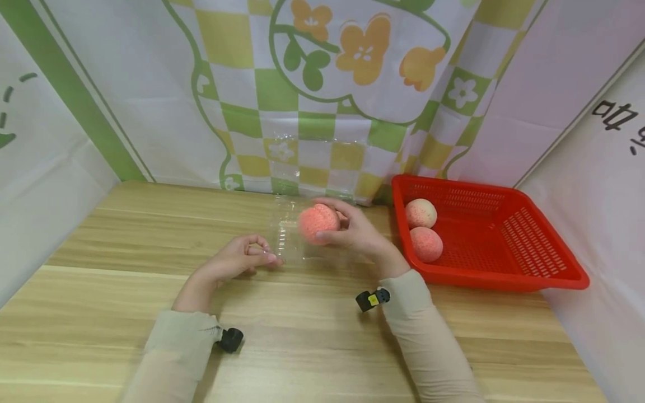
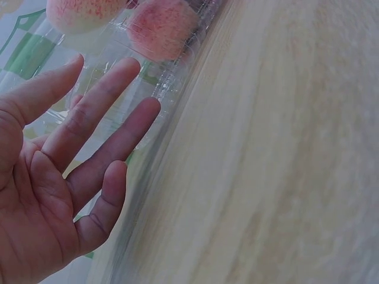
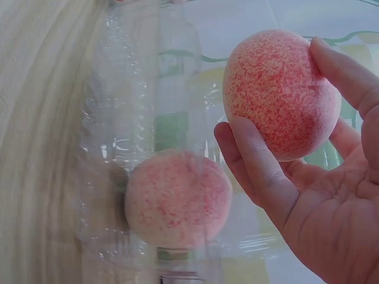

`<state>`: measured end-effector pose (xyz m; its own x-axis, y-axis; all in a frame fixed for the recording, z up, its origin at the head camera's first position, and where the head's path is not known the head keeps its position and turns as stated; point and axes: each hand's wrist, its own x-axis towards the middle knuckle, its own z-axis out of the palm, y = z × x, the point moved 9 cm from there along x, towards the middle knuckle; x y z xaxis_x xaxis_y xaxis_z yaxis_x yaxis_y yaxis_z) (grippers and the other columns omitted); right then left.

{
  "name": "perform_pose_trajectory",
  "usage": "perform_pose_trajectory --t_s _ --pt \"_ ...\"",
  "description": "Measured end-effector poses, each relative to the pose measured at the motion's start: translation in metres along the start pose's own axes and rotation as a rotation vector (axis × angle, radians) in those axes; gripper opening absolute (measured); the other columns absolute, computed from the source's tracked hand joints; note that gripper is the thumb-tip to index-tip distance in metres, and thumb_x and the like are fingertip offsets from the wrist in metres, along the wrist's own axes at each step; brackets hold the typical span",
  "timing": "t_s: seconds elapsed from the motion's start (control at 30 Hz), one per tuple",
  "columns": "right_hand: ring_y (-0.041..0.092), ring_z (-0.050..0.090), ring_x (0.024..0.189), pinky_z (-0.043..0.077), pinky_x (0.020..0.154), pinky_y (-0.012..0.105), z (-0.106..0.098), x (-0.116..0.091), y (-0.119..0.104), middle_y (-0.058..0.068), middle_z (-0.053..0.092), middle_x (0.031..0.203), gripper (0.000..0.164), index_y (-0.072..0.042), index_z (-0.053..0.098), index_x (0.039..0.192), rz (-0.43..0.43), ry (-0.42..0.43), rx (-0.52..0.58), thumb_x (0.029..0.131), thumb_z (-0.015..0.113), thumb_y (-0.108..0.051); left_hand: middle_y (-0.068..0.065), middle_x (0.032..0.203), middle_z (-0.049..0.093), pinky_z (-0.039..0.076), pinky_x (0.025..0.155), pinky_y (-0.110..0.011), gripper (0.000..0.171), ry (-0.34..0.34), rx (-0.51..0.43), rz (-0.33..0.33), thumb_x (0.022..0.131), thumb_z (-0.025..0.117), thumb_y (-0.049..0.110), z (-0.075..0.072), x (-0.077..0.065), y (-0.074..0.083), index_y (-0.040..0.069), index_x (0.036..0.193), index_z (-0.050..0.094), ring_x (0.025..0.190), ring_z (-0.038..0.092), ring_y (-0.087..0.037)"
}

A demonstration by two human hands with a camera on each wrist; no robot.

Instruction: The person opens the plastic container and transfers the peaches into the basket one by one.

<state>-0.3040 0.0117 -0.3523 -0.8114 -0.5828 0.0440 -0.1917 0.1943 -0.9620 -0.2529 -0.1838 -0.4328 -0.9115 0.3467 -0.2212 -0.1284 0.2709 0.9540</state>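
Observation:
My right hand (image 1: pixel 355 232) grips a pink speckled peach (image 1: pixel 318 225) between thumb and fingers, holding it above a clear plastic clamshell box (image 1: pixel 281 238). The box's see-through lid stands raised at the back. A second peach (image 3: pixel 177 198) sits in the box below the held one in the right wrist view; in the head view the right hand mostly hides it. My left hand (image 1: pixel 234 257) is at the box's left front corner with its fingers loosely spread (image 2: pixel 71 160). Whether its fingertips touch the plastic, I cannot tell.
On the right stands a red perforated basket (image 1: pixel 504 282). A pale peach (image 1: pixel 421 214) and a pinker peach (image 1: pixel 426 244) lie along its left side. Behind the wooden table (image 1: pixel 282 347) hangs a green-and-yellow checked cloth (image 1: pixel 277 89).

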Motion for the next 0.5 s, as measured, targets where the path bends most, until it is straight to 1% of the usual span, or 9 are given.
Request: perform_pose_trajectory --t_s 0.13,0.27,0.4,0.5 --pt "0.028 0.062 0.11 0.055 0.087 0.033 -0.006 -0.002 -0.005 0.016 0.052 0.14 0.072 -0.015 0.045 0.147 0.003 0.016 -0.03 0.085 0.075 0.002 -0.004 0.112 0.076 0.046 0.069 -0.026 0.025 -0.009 -0.008 0.009 0.095 0.067 0.027 -0.001 0.0 0.0 0.011 0.104 0.05 0.102 0.07 -0.013" --pt "0.028 0.062 0.111 0.054 0.092 0.035 -0.013 -0.006 -0.01 0.011 0.052 0.141 0.071 -0.021 0.047 0.146 0.022 0.035 -0.055 0.085 0.077 -0.003 -0.004 0.113 0.076 0.045 0.067 -0.024 0.025 -0.013 -0.008 0.014 0.096 0.067 0.026 -0.001 0.0 0.001 0.011 0.104 0.05 0.101 0.07 -0.012" --pt "0.028 0.062 0.114 0.053 0.096 0.037 -0.02 -0.012 -0.015 0.007 0.051 0.145 0.07 -0.022 0.048 0.146 0.009 0.05 -0.084 0.085 0.077 -0.006 -0.005 0.113 0.076 0.046 0.067 -0.024 0.025 -0.005 -0.014 0.0 0.095 0.068 0.026 0.0 0.0 0.001 0.011 0.105 0.05 0.102 0.07 -0.014" --pt "0.028 0.062 0.116 0.052 0.097 0.037 -0.025 -0.016 -0.018 0.004 0.052 0.145 0.069 -0.022 0.048 0.146 -0.004 0.062 -0.08 0.085 0.077 -0.007 -0.005 0.113 0.076 0.048 0.069 -0.025 0.026 0.0 -0.011 -0.007 0.095 0.068 0.027 0.0 0.0 -0.001 0.011 0.105 0.051 0.103 0.07 -0.015"
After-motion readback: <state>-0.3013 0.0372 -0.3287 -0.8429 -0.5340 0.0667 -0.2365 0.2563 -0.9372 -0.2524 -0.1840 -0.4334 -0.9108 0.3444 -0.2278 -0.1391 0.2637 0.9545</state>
